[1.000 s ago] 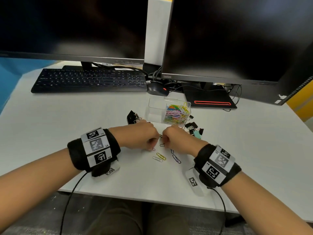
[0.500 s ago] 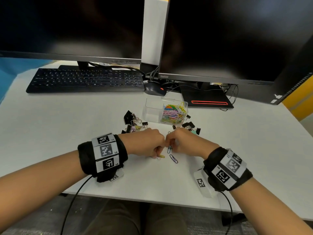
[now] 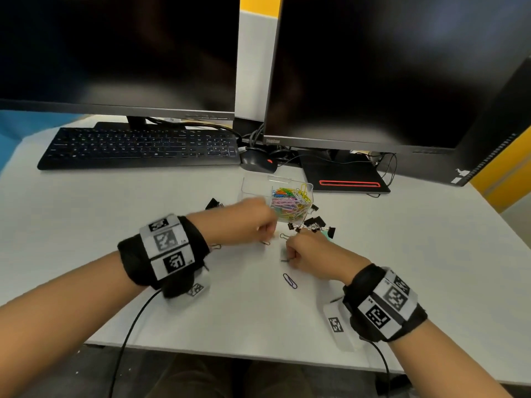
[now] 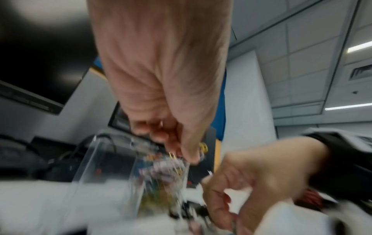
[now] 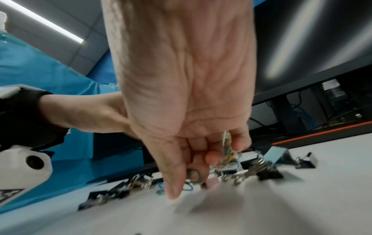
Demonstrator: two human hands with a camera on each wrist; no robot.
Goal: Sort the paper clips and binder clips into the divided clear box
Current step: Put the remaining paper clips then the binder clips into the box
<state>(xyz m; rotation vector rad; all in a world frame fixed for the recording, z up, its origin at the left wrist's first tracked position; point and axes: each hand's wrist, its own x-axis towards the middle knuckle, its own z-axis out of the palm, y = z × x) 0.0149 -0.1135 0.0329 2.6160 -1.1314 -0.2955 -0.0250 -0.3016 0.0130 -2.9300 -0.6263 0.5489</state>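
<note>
The divided clear box (image 3: 253, 186) stands mid-desk, and its right half is heaped with coloured paper clips (image 3: 290, 202). My left hand (image 3: 265, 229) hovers, blurred, at the box's near side. Its curled fingers pinch a yellow paper clip (image 4: 172, 155). My right hand (image 3: 290, 255) is low on the desk in front of the box, thumb and fingers pinching a green paper clip (image 5: 193, 174). A purple paper clip (image 3: 289, 280) and two more clips (image 3: 284, 235) lie loose nearby. Black binder clips (image 3: 316, 224) sit right of the box, with others on its left (image 3: 214, 203).
A black keyboard (image 3: 138, 147), a mouse (image 3: 257, 163) and two dark monitors stand behind the box. A black pad with a red stripe (image 3: 344, 179) lies at the back right. A light blue binder clip (image 5: 277, 155) lies among the black ones.
My left hand has lifted off the desk toward the box, carrying a clip. The right hand stayed low and took hold of another. Fewer loose clips lie in front.
</note>
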